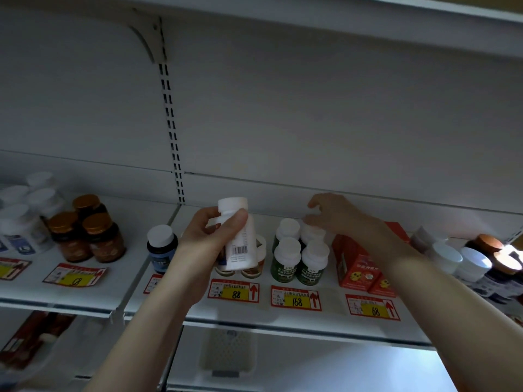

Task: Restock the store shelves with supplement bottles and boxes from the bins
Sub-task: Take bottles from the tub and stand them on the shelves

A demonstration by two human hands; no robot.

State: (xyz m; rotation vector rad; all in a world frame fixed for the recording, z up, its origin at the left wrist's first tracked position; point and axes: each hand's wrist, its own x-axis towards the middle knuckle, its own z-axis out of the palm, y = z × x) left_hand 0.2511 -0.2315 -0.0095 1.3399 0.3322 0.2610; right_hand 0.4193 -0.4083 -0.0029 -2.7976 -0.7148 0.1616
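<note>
The white store shelf (pixel 325 315) carries rows of supplements. Two red boxes (pixel 356 267) stand just right of four green bottles (pixel 285 264) with white caps. The left hand (pixel 209 236) grips a white barcode bottle (pixel 240 241), held upright above the shelf's front. The right hand (pixel 336 216) curves over the rear green bottles; whether it grasps one is unclear. A price tag marked 168 (pixel 295 301) lies in front of the green bottles.
</note>
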